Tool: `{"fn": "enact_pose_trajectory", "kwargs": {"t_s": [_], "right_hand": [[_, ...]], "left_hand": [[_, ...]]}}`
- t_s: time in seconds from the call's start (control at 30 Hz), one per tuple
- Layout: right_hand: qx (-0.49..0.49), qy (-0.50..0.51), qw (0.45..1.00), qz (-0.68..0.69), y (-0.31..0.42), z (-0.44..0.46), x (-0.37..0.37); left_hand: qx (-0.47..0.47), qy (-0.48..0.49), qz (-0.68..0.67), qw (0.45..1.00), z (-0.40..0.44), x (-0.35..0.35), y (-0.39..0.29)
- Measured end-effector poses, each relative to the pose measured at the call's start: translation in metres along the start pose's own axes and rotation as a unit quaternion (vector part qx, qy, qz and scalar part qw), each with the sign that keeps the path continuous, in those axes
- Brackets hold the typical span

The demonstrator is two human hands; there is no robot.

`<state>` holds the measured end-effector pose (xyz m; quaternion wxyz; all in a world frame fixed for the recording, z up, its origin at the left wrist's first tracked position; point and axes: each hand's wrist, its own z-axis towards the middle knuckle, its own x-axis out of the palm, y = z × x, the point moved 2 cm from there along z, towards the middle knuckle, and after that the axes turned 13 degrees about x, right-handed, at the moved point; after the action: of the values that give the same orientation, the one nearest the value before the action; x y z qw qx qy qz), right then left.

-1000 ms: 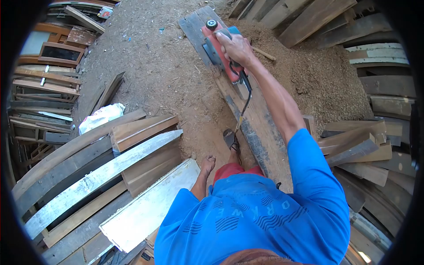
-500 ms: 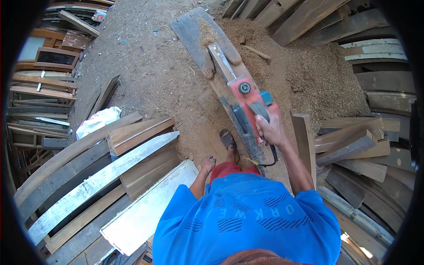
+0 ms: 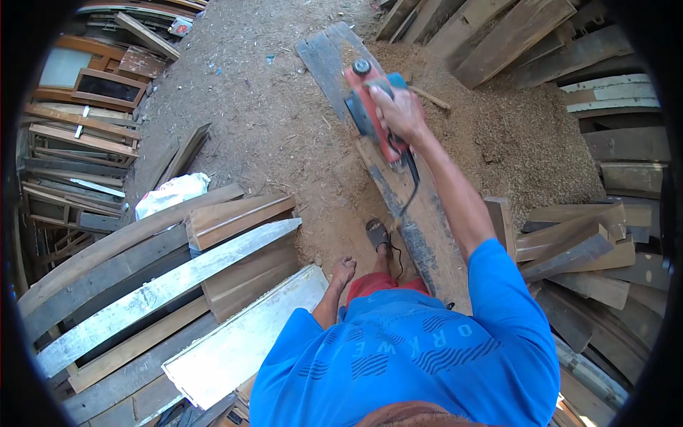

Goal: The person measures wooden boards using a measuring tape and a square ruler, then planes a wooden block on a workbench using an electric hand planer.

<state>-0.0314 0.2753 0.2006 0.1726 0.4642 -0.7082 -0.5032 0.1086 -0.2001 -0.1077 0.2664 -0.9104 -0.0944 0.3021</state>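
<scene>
My right hand (image 3: 400, 114) is wrapped around the handle of a red and teal electric planer (image 3: 388, 135) with a black knob at its front. The planer lies over a long worn plank (image 3: 427, 206) that runs away from me; the tool hides whatever is directly beneath it. From its rear a black cord (image 3: 415, 186) loops down across the plank. Beside my left thigh, my left hand (image 3: 344, 270) hangs low with fingers curled closed, and nothing shows in it.
Stacked boards (image 3: 171, 285) lie close on my left, with a white panel (image 3: 249, 334) nearest. More offcuts (image 3: 576, 242) are piled at right. A heap of wood shavings (image 3: 526, 149) spreads beyond the plank. A white bag (image 3: 171, 193) sits at left.
My right hand has pushed the planer forward along the plank, away from my body, and my arm has stretched out. The wooden strip ahead of the planer is now covered.
</scene>
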Motion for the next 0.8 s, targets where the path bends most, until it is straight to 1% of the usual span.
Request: {"fn": "enact_pose_trajectory", "kwargs": {"t_s": [0.07, 0.17, 0.23, 0.33, 0.37, 0.4, 0.43, 0.47, 0.53, 0.6, 0.67, 0.73, 0.8], "right_hand": [[0.021, 0.009, 1.0, -0.006, 0.014, 0.032, 0.006], [0.036, -0.002, 0.999, 0.004, 0.022, 0.04, 0.006], [0.026, -0.009, 0.999, 0.032, 0.015, 0.037, 0.005], [-0.003, -0.01, 0.996, 0.09, -0.023, -0.005, -0.019], [-0.009, -0.009, 0.995, 0.103, -0.033, -0.029, -0.029], [0.006, -0.002, 0.994, 0.107, -0.044, -0.053, -0.039], [0.02, 0.005, 0.994, 0.112, -0.055, -0.077, -0.048], [0.025, -0.001, 0.992, 0.122, -0.066, -0.101, -0.054], [0.047, -0.01, 0.99, 0.133, -0.093, -0.145, -0.067], [0.078, -0.017, 0.987, 0.138, -0.124, -0.177, -0.075], [0.106, -0.026, 0.984, 0.144, -0.154, -0.201, -0.077], [0.125, -0.035, 0.984, 0.122, -0.177, -0.217, -0.072], [0.144, -0.041, 0.985, 0.091, -0.203, -0.221, -0.068]], "left_hand": [[-0.053, -0.004, 0.007, 0.999, -0.028, -0.02, -0.019], [-0.083, 0.014, 0.075, 0.994, -0.032, -0.028, 0.012], [-0.086, -0.007, 0.06, 0.994, -0.032, -0.032, 0.028], [-0.082, -0.036, 0.042, 0.995, -0.019, -0.03, 0.042], [-0.078, -0.046, 0.037, 0.995, -0.007, -0.03, 0.047], [-0.055, -0.058, 0.032, 0.996, 0.018, -0.024, 0.066], [-0.033, -0.079, 0.058, 0.995, 0.019, -0.036, 0.032], [-0.01, -0.099, 0.084, 0.991, 0.022, -0.054, -0.021], [0.094, -0.171, 0.057, 0.979, 0.052, -0.062, -0.065], [0.152, -0.201, 0.043, 0.967, 0.066, -0.086, -0.147], [0.222, -0.275, 0.07, 0.933, 0.087, -0.093, -0.209], [0.287, -0.301, 0.065, 0.907, 0.101, -0.095, -0.268], [0.309, -0.291, 0.047, 0.904, 0.105, -0.093, -0.327]]}}
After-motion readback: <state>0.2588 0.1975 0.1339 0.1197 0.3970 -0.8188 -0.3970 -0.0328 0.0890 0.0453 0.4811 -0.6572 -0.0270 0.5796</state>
